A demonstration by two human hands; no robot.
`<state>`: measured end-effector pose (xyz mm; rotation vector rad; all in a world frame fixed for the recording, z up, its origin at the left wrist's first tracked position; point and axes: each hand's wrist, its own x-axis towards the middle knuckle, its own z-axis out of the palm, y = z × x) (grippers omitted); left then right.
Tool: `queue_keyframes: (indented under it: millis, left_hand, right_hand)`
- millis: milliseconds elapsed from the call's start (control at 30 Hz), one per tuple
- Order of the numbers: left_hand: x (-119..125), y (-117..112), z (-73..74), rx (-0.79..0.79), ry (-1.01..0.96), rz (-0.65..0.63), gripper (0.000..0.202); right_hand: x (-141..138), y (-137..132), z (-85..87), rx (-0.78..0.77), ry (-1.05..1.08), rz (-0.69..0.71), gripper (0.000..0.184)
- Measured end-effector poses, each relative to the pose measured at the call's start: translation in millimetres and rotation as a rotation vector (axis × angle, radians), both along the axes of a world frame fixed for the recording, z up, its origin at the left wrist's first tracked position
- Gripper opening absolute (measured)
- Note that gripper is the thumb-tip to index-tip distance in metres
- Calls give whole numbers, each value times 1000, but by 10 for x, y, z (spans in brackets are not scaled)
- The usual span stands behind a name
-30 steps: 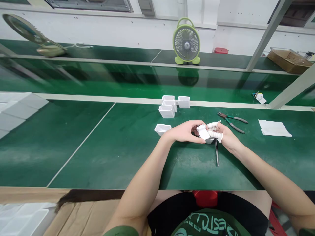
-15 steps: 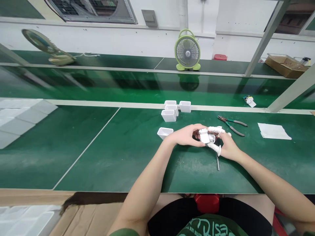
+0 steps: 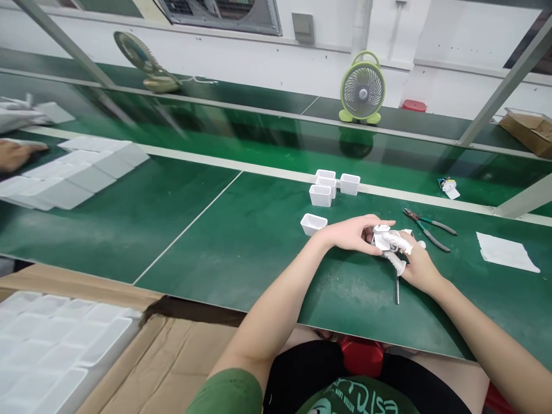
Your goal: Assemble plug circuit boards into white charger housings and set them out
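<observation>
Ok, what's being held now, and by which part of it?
A small white piece, held at its left side by the left hand; wrapped fingers of the right hand overlap its right side, their hold hidden.

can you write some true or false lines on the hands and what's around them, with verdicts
1. The left hand holds a small white part. True.
2. Every finger of the right hand is bare. False: white wraps cover some of the right hand's fingers.
3. The pliers lie with their handles spread. True.
4. The white sheet lies left of the pliers in the picture. False: the white sheet is to their right.
5. Another person's hand shows at the left edge. True.
</observation>
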<state>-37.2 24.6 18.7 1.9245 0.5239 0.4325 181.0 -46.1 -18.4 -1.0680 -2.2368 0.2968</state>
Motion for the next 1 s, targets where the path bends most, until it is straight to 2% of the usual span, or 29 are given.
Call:
queue_keyframes:
  millis: [100, 200, 267, 333, 400, 467, 533, 600, 700, 767, 900, 1000]
  left_hand:
    - [-11, 16, -15, -11, 16, 0, 74]
    - [-15, 36, -9, -84, 13, 11, 88]
    - [-8, 49, 3, -148, -103, 103, 85]
    - [10, 62, 10, -203, -303, 237, 72]
    - [36, 78, 0, -258, -474, 315, 62]
    - [65, 98, -29, -315, -548, 328, 58]
    - [92, 119, -68, -352, -563, 334, 57]
    - [114, 139, -103, -363, -554, 340, 57]
    - [138, 146, -122, -358, -544, 323, 57]
    - [150, 131, -112, -359, -550, 315, 54]
    - [164, 104, -83, -336, -552, 334, 49]
    - [173, 106, -89, -303, -542, 336, 51]
  right_hand:
    - [3, 21, 5, 11, 2, 17, 32]
    - [-4, 21, 40, 45, 30, 19, 27]
    - [-13, -15, 61, 77, 74, 9, 23]
    - [-28, -74, 67, 136, 194, -50, 23]
    - [-53, -135, 59, 178, 308, -95, 25]
    - [-87, -179, 49, 122, 251, -9, 24]
    - [-114, -207, 43, 46, 83, 132, 27]
    - [-119, -235, 37, 53, 7, 177, 33]
    - [-91, -278, 13, 211, 170, 32, 41]
    - [-81, -288, -1, 247, 235, -44, 40]
    - [-137, -255, -9, 20, -24, 140, 34]
    - [-185, -235, -13, -24, -13, 154, 33]
